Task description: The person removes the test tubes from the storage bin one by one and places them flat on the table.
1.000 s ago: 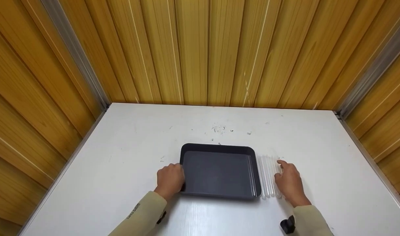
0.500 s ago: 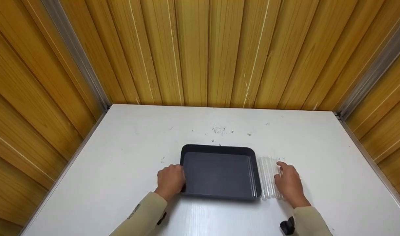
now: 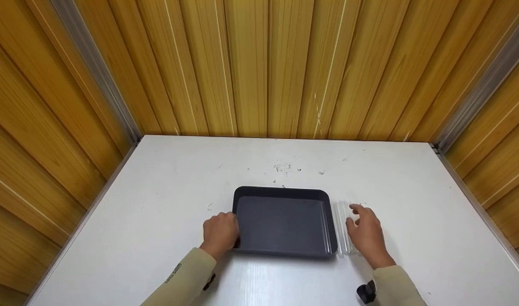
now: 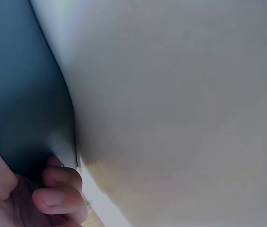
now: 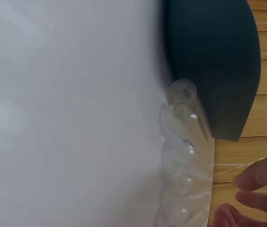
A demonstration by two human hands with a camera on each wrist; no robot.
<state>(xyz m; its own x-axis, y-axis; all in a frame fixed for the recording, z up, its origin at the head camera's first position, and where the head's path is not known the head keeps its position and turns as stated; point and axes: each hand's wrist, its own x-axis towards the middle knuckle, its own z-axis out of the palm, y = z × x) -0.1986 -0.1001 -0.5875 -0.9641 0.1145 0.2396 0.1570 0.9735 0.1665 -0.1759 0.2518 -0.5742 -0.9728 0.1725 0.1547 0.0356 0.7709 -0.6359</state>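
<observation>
A dark grey rectangular tray (image 3: 280, 225) lies on the white table. My left hand (image 3: 220, 233) grips its left side; in the left wrist view the curled fingers (image 4: 60, 198) are at the wall of the tray (image 4: 24, 85). Against the tray's right side, several clear tubes (image 3: 342, 238) lie side by side; their rounded ends (image 5: 183, 113) show in the right wrist view. Over the rightmost tubes hovers my right hand (image 3: 367, 233), thumb and forefinger apart and nothing visible between them. It hides part of these tubes.
Two bright streaks (image 3: 326, 229) run along the tray's right inner side; whether they are tubes or reflections I cannot tell. Yellow wood-look panels (image 3: 246, 68) wall the white table (image 3: 178, 178) at the back and both sides.
My right hand has shifted left over the tubes, covering more of them. The left hand keeps its hold on the tray, which has not visibly moved on the table.
</observation>
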